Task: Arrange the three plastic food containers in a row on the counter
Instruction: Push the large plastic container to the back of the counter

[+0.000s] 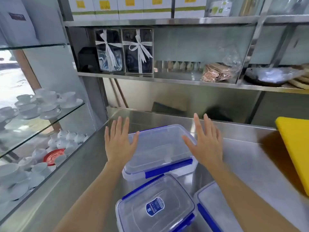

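Three containers on the counter: the far container sits behind the near container, with a third container just right of the near one. A cutting board is off to the right, and shelves run behind.

Stainless steel counter with steel backsplash beneath two steel shelves holding ribboned gift boxes and white cartons; glass shelves at left carry white teacups; yellow cutting board at right.
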